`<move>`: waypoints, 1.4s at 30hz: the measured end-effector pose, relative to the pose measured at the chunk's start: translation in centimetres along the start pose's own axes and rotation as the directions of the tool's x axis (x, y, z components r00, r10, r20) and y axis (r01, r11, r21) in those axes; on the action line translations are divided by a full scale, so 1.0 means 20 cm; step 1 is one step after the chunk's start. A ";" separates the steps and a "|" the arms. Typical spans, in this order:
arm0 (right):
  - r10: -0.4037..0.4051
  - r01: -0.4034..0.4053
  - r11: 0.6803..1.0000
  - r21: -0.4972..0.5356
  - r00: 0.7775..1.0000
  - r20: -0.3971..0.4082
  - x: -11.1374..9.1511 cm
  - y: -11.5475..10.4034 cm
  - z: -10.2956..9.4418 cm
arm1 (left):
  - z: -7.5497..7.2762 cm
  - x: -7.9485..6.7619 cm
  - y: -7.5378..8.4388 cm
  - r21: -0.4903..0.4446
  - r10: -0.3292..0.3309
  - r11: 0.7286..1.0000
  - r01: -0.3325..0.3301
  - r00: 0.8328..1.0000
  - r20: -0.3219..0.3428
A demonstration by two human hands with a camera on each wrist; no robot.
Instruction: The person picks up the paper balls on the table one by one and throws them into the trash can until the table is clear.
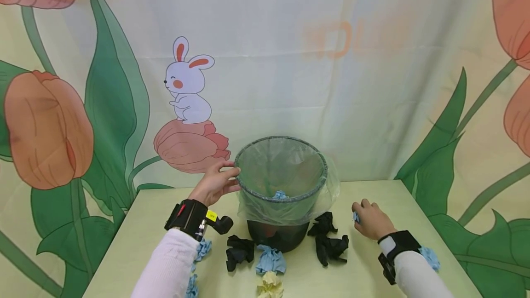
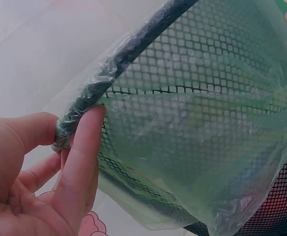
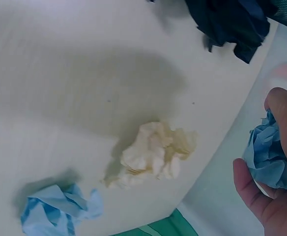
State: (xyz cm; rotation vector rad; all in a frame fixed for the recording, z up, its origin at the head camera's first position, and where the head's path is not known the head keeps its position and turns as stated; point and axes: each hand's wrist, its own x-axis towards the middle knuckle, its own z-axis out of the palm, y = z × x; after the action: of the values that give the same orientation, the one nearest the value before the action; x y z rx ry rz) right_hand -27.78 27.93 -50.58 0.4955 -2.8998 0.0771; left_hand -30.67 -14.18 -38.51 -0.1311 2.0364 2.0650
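My left hand pinches the left side of the rim of a black mesh wastebasket. In the left wrist view, thumb and fingers lie on either side of the rim. A clear greenish plastic bag lines the basket and folds over its rim. Inside shows a bit of blue crumpled paper. To the right of the basket, above the table, my right hand grips a blue crumpled paper ball, mostly hidden by the hand in the head view.
Black crumpled papers lie at both sides of the basket's base. In front are a blue paper ball and a yellow one. More blue papers lie by the left forearm and beside the right wrist. A printed curtain hangs behind the table.
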 end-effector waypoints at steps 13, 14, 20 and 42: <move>-0.020 0.020 0.999 -0.029 1.000 -0.015 0.15 0.01 -0.17 | 0.00 0.00 0.00 -0.005 -0.002 1.000 0.002 1.000 -0.007; -0.023 0.023 0.999 -0.032 1.000 -0.015 0.16 0.01 -0.19 | 0.00 0.00 0.00 -0.005 -0.002 1.000 0.002 1.000 -0.007; -0.037 0.037 0.999 -0.032 0.999 -0.014 0.20 0.00 -0.25 | 0.00 0.00 0.00 -0.007 -0.004 1.000 0.004 1.000 -0.011; -0.097 0.094 0.993 -0.065 0.994 -0.050 0.34 -0.06 -0.54 | 0.01 -0.02 0.01 0.003 0.007 1.000 -0.007 1.000 0.002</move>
State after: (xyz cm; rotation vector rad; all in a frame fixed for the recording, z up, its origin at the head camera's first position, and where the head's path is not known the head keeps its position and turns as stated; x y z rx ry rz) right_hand -31.70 25.53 -38.50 0.6109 -2.8118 -0.0142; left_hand -30.42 -14.07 -38.18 -0.1218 2.0411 2.0652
